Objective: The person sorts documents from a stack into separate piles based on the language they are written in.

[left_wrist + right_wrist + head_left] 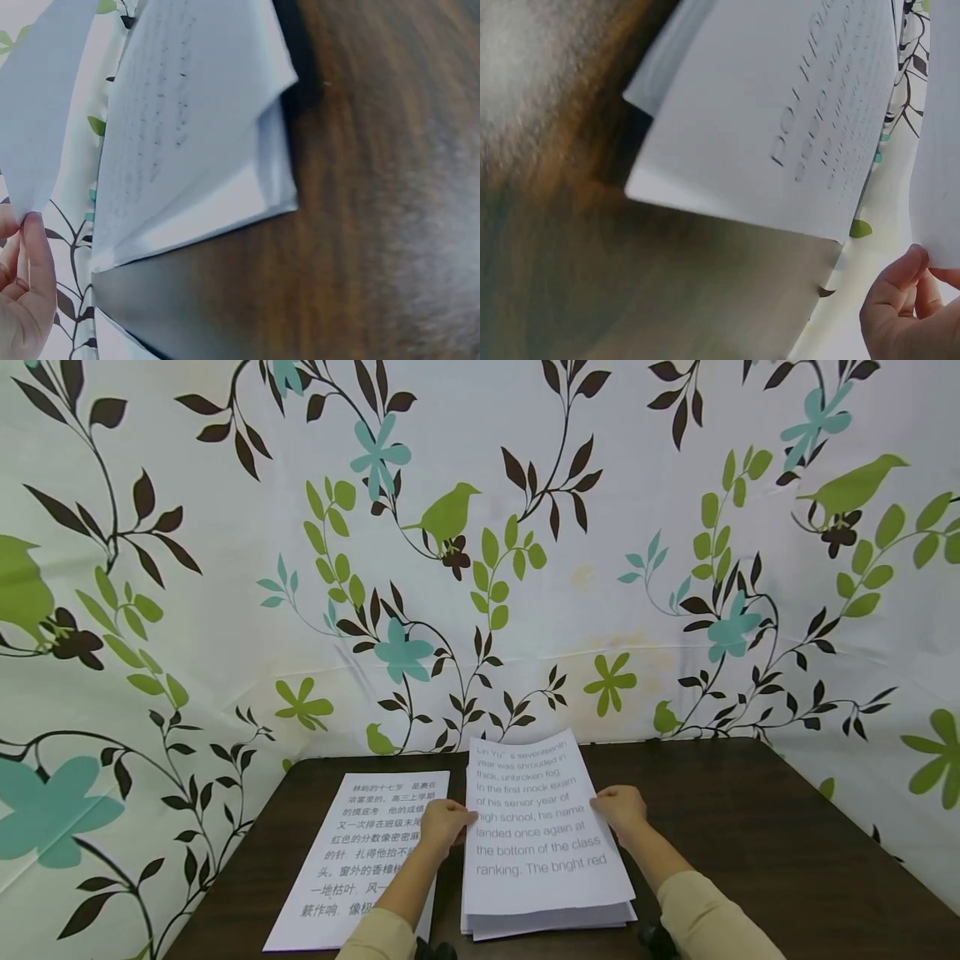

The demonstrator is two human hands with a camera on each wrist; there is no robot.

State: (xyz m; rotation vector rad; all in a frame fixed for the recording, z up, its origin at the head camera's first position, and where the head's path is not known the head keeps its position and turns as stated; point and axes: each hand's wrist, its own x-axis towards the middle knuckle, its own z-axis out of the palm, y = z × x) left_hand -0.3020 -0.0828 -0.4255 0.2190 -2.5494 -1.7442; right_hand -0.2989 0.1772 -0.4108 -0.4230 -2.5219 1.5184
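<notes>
A white sheet of paper (532, 889) with large English print is held between my two hands, over a stack of paper (555, 923). My left hand (444, 824) pinches its left edge between thumb and fingers. At the opposite edge, my right hand (621, 810) pinches it the same way. Both wrist views show the sheet (37, 97) lifted, its blank back towards the cameras. Below it the stack (727, 135) lies on the table, with a printed page on top and uneven, slightly curled corners.
Left of the stack lies another white page (300, 931) with Chinese print, partly covered by my left forearm. The dark wooden table (750, 843) reaches back to a patterned cloth (525, 602) with leaves, birds and flowers. Small dark objects (656, 937) show by my sleeves.
</notes>
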